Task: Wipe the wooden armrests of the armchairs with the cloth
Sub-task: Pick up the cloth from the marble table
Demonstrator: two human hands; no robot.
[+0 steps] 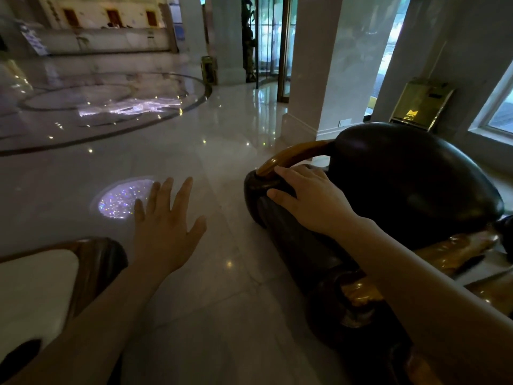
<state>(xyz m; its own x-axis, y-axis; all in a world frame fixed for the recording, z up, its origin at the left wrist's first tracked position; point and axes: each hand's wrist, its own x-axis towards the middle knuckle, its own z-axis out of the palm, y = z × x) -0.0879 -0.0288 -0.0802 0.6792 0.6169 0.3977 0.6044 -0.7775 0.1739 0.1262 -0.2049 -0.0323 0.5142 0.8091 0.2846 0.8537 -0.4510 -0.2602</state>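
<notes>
— Armrest of curved golden-brown wood point(291, 154), where is it?
— Right of centre, on the dark armchair point(410, 184); right hand point(313, 201) rests flat there, gripping nothing visible. Left hand point(163, 226) hangs spread, empty.

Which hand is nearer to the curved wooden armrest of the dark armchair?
The right hand: its fingers rest on the wooden armrest at its lower end. The left hand hangs open over the floor, apart from it.
</notes>
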